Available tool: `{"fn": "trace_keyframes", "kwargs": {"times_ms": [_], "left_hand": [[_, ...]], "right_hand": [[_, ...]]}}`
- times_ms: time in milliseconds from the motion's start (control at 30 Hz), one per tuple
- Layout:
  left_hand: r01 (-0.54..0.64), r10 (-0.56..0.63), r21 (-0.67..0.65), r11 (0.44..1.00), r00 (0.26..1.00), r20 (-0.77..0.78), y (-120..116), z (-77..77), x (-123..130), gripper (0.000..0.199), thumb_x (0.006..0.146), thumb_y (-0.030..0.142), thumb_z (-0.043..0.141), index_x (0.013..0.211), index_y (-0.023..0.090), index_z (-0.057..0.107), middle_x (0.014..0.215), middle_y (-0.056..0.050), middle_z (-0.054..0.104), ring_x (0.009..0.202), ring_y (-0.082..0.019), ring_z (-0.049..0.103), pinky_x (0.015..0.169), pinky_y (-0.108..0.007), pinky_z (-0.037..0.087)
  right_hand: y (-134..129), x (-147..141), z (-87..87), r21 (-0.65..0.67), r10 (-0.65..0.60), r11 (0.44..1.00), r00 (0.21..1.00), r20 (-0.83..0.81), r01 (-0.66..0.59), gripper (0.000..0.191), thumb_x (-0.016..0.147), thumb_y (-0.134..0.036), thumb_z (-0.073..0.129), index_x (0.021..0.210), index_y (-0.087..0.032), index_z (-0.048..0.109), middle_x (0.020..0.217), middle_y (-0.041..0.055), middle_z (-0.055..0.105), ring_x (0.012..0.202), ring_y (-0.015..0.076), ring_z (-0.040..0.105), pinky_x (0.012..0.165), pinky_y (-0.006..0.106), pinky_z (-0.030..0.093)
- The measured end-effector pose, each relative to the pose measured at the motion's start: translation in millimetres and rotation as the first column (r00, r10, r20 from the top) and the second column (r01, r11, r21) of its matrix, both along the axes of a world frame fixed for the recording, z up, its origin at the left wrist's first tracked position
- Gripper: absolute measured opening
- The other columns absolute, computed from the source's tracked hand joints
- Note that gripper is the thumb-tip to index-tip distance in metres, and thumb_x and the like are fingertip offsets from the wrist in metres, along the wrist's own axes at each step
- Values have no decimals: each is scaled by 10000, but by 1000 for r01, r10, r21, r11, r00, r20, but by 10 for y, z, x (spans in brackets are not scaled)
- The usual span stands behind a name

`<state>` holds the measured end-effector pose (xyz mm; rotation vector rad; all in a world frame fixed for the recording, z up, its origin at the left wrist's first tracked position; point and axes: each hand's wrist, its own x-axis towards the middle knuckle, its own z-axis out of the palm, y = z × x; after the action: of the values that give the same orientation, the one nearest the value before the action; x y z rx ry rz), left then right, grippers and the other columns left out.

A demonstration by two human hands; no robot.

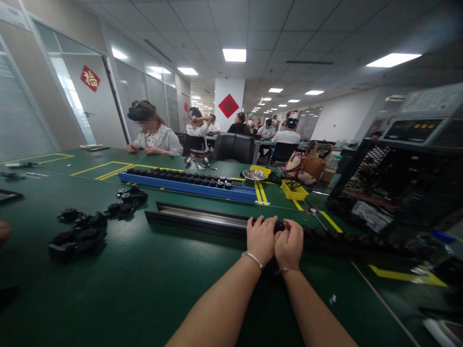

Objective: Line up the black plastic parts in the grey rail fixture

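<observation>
A long black channel-shaped rail (202,219) lies across the green table, its left stretch bare and shiny inside. My left hand (261,238) curls its fingers over the rail near the middle. Right beside it, my right hand (289,243) is closed at a small round black part (279,226) that shows between the two hands. The undersides of both hands' grips are hidden. To the right of my hands, a row of similar black parts (347,238) runs along the rail.
Loose black parts (81,236) lie in a pile at left. Beyond the rail are a blue rail (188,187) full of black parts, a metal bowl (253,175) and a yellow tray (294,191). An open computer case (394,188) stands at right. A co-worker (155,132) sits across the table.
</observation>
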<state>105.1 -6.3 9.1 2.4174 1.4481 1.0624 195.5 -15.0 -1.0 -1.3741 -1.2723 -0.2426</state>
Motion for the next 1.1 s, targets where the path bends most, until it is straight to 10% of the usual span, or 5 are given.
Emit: {"fn": "trace_keyframes", "kwargs": {"times_ms": [1100], "left_hand": [[-98, 92, -56, 994, 991, -93, 52, 163, 41, 190, 880, 336, 431, 983, 224, 546, 1030, -73, 653, 1045, -225, 518, 965, -481, 302]], "right_hand": [[-7, 50, 23, -126, 24, 992, 997, 69, -15, 221, 785, -200, 333, 873, -165, 532, 919, 124, 557, 907, 230, 510, 842, 386, 415]]}}
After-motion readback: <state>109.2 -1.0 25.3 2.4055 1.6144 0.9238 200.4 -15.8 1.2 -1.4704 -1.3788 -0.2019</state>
